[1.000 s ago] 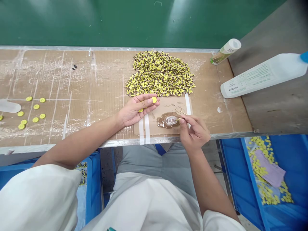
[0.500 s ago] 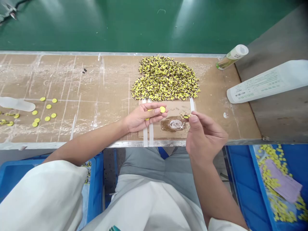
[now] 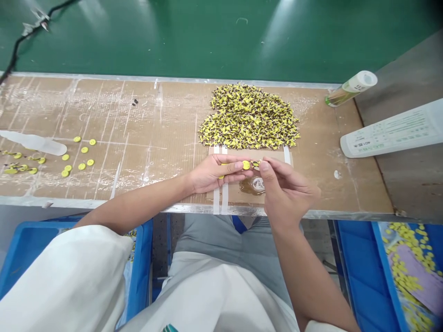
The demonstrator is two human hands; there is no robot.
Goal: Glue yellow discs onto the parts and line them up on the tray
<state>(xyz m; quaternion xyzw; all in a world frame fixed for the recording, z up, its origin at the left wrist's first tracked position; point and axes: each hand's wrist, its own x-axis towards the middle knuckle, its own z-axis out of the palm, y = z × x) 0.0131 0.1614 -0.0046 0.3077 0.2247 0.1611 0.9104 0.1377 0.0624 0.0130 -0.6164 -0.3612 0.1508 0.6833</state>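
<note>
Two bare hands close together, just on the near side of the heap point(image 3: 251, 117) of small yellow-and-dark pieces. Left hand point(image 3: 215, 175) with fingers pinching a yellow disc point(image 3: 246, 165) against the thumb, near the tips, in front of the heap; more yellow showing between the same fingers, too covered to count. Right hand point(image 3: 290, 190) with thumb and forefinger pressed onto a small patterned piece point(image 3: 256, 164), just beside the disc and likewise in front of the heap; impossible to tell whether touching it or slightly apart.

Under the hands, in front of the heap, a cardboard sheet point(image 3: 235, 197) with white tape strips point(image 3: 216, 203), and on it a wet brown patch point(image 3: 246, 186) around a pale round spot point(image 3: 258, 184), partly hidden.

Well to the left of the heap, on the brown tabletop point(image 3: 180, 110), loose yellow discs point(image 3: 82, 166), a translucent slim bottle point(image 3: 41, 144) and, farthest from the heap, a cluster of discs with dark pieces point(image 3: 22, 167). Right of the heap, a white-lidded tube point(image 3: 351, 88) and a large white bottle point(image 3: 394, 131). Below the heap's level, to its right, a blue bin point(image 3: 360, 272) of yellow discs; to its left, another blue bin point(image 3: 141, 267). Beyond the heap, a green surface point(image 3: 207, 41).
</note>
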